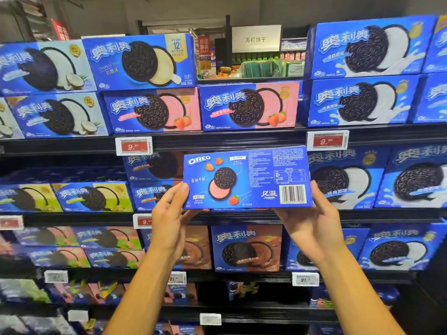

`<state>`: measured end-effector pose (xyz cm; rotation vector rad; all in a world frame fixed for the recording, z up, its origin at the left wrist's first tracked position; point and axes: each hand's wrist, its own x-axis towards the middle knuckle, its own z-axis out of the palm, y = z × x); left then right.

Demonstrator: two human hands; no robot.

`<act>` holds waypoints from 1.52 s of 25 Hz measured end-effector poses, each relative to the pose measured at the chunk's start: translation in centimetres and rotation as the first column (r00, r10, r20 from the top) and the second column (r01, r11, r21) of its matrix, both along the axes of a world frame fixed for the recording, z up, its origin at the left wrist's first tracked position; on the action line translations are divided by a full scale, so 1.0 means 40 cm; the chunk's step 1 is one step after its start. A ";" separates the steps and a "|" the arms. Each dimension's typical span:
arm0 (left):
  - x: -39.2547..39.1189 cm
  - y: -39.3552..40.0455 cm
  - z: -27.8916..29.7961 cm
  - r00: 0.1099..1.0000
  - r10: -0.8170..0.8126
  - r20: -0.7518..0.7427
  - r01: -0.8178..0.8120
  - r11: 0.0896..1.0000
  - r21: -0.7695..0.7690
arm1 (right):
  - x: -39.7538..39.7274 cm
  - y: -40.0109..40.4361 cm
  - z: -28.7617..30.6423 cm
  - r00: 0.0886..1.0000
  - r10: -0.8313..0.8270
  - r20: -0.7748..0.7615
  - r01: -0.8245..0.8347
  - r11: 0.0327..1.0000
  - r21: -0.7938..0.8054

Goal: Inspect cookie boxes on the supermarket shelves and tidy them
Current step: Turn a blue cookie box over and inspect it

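**Strawberry box being checked at the shelves**

Supermarket shelves (242, 141) are being shown packed with blue cookie boxes, mostly front-facing. One cookie box (246, 177) is being held off the shelf, before the second tier's front edge, back panel and barcode being read. Inspection is judged under way; reshelving remains. It is being gripped at its lower corners by the left hand (169, 221) and right hand (314, 218), fingers curled.

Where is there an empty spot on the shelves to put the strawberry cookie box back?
The clearest gap is on the top shelf: above the strawberry box, between the cream-flavour box and the original-flavour box. You can see through to another aisle there. Behind the held box, gripped by the left hand and right hand, the shelf is hidden. Elsewhere boxes sit packed together.
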<state>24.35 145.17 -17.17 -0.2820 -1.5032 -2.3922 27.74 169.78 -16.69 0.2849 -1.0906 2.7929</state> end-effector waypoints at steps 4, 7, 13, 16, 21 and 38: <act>-0.005 -0.015 0.006 1.000 -0.012 0.027 0.012 1.000 0.007 | -0.005 -0.014 -0.003 1.000 0.023 0.001 -0.023 0.999 0.021; -0.002 -0.028 0.009 0.999 -0.025 0.043 0.026 0.999 -0.040 | -0.008 -0.025 0.003 0.999 0.043 -0.027 -0.043 0.999 0.001; -0.003 -0.065 0.011 0.990 -0.088 0.109 0.099 0.990 -0.098 | -0.003 -0.047 0.010 0.997 0.048 -0.063 -0.047 0.999 0.027; 0.000 -0.086 0.007 0.985 -0.111 0.129 0.128 0.983 -0.133 | 0.002 -0.060 0.016 0.999 0.010 -0.049 -0.006 0.997 0.076; 0.029 -0.082 0.034 0.996 0.005 0.094 0.010 0.988 -0.155 | 0.032 -0.102 0.055 0.985 -0.142 -0.094 0.163 0.945 0.283; 0.032 -0.211 0.106 0.931 -0.362 -0.050 0.362 0.897 0.252 | 0.033 -0.410 0.085 0.827 0.136 -0.546 0.486 0.318 0.814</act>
